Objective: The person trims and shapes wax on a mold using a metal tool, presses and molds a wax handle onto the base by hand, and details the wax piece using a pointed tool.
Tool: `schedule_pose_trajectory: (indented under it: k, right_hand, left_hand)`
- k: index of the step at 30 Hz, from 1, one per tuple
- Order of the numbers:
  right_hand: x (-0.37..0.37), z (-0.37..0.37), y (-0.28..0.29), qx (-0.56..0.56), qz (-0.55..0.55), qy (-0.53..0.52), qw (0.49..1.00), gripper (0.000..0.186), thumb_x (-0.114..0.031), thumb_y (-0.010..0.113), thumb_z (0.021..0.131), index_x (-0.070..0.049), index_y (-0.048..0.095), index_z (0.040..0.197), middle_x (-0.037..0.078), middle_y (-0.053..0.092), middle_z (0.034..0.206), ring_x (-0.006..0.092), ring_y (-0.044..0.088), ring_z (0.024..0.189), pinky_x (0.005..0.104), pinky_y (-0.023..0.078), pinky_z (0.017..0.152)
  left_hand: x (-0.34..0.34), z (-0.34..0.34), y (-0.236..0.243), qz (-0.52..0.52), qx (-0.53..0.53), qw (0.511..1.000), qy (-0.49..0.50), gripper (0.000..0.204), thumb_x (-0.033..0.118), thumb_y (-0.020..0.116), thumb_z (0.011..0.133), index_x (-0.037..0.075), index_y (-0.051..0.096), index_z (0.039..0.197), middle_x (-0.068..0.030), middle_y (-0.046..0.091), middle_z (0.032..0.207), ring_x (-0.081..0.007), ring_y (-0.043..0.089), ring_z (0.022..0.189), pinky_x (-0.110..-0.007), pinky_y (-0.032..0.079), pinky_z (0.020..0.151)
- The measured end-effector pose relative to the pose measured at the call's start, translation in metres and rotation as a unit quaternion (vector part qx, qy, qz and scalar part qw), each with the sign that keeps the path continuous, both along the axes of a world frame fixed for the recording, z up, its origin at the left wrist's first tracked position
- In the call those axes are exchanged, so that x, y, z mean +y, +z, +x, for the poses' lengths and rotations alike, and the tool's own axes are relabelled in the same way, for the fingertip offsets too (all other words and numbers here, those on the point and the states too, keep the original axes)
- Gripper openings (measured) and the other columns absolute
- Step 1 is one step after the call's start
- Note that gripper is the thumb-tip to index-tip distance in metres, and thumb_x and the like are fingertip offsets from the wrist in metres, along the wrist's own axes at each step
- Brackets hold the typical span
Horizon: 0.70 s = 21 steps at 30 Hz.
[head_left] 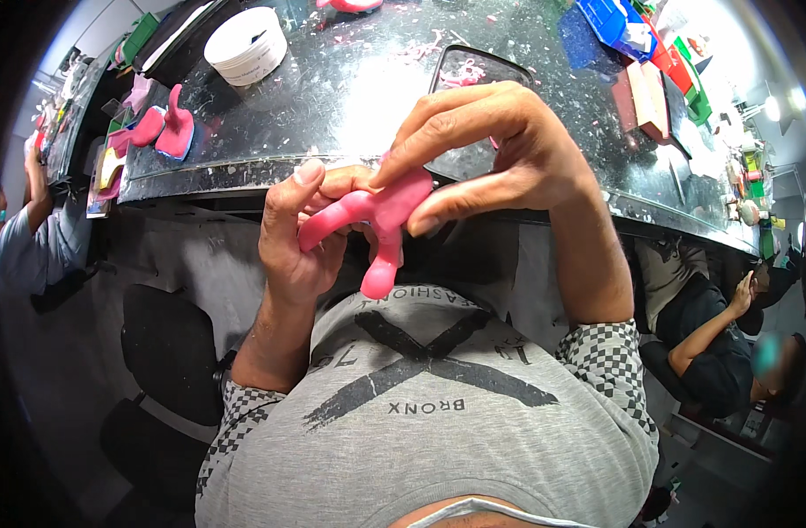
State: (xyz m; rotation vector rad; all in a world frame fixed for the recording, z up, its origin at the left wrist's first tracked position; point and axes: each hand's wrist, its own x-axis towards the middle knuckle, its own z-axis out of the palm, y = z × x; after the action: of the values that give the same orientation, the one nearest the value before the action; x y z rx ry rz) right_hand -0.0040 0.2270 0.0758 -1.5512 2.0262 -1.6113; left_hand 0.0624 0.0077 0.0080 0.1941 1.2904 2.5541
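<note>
My left hand [289, 229] and my right hand [500, 158] both grip a glossy pink moulded piece [387, 213] over the bench's front edge. It has a broad body and narrower arms, one curving left, the other hanging down to a rounded end. My left fingers are closed around the left side and underside, partly hidden by it. My right thumb and fingers clasp the broad upper part. Behind my right hand is a black-rimmed tray [448, 49] with pink scraps. To the left on the bench [333, 106] stand pink pieces [176, 132], one with a blue base layer.
A white tub [245, 53] sits at back left. Coloured bins [614, 22] and a pink box [645, 101] stand at back right. A seated co-worker is at left [29, 246], another at right [711, 343]. A black chair [165, 352] is beside me, lower left.
</note>
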Motion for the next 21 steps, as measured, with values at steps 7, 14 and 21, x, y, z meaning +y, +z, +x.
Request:
schedule_pose_trajectory:
  k: [7,14,21]
  right_hand:
    - [-0.002,-0.003,-0.003,-0.002,-0.005,0.005,1.0,0.032,-0.019,0.085,0.076,-0.005,0.076,0.104,0.009,0.071,0.094,0.0183,0.067,0.088,0.0307,0.053,0.082]
    - [-0.002,-0.006,0.003,-0.005,0.009,0.03,0.999,0.03,-0.018,0.084,0.077,-0.005,0.075,0.104,0.008,0.071,0.095,0.0187,0.067,0.089,0.0308,0.052,0.084]
    - [-0.007,-0.009,0.006,0.035,-0.022,-0.013,0.999,0.066,-0.02,0.089,0.067,0.001,0.065,0.125,0.012,0.07,0.104,0.0213,0.066,0.098,0.0337,0.05,0.088]
  left_hand:
    - [0.002,0.0,0.001,0.007,-0.01,1.0,0.005,0.077,0.051,0.028,0.096,-0.017,0.056,0.118,-0.0228,0.066,0.078,-0.0273,0.064,0.057,-0.034,0.057,0.055]
    - [0.003,-0.001,0.005,0.035,-0.022,0.999,-0.028,0.077,0.051,0.029,0.096,-0.017,0.056,0.119,-0.0257,0.067,0.085,-0.0293,0.066,0.06,-0.035,0.058,0.058]
    - [0.005,0.0,0.012,0.057,0.003,0.998,-0.02,0.067,0.046,0.03,0.097,-0.013,0.057,0.112,-0.0231,0.067,0.085,-0.0284,0.067,0.064,-0.034,0.057,0.058]
